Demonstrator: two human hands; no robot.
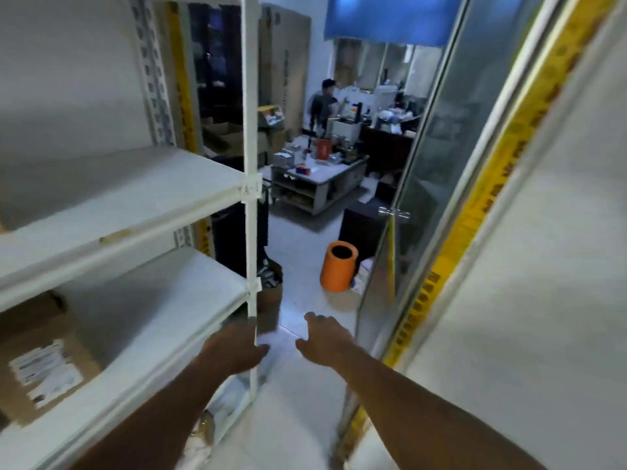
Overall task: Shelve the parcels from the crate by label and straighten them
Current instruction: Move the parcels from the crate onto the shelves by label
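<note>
between parcels, judging by both empty hands: left hand (237,347) and right hand (325,337), fingers loosely spread, low centre; next, probably fetching another parcel from the unseen crate

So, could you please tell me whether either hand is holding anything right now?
Nothing is held: the left hand and right hand both reach forward with no grip on anything.

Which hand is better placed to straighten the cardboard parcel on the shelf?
Left. The left hand hangs beside the rack's post, on the side of the cardboard parcel; the right hand is over the aisle floor.
</note>
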